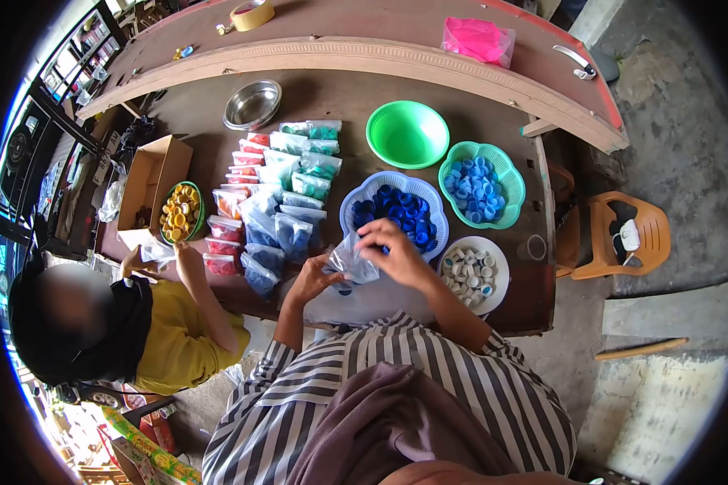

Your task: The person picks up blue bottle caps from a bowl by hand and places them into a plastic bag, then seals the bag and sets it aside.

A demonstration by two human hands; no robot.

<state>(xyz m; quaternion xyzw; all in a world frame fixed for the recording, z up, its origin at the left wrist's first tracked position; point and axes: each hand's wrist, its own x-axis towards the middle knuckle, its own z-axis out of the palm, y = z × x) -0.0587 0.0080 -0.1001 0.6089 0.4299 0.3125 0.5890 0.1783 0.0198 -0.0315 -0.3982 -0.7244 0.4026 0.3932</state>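
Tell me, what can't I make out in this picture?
All in the head view:
What, if anything, the clear bag holds: obscured by the right hand, folds and glare.
Floor of the lavender basket: hidden by dark-blue caps.
Items in the cardboard box: too shadowed and small.

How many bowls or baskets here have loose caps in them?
4: a green-rimmed bowl by the cardboard box, a periwinkle basket beyond the right hand, a teal basket to that basket's right, and a white bowl right of that hand. Others could be hidden.
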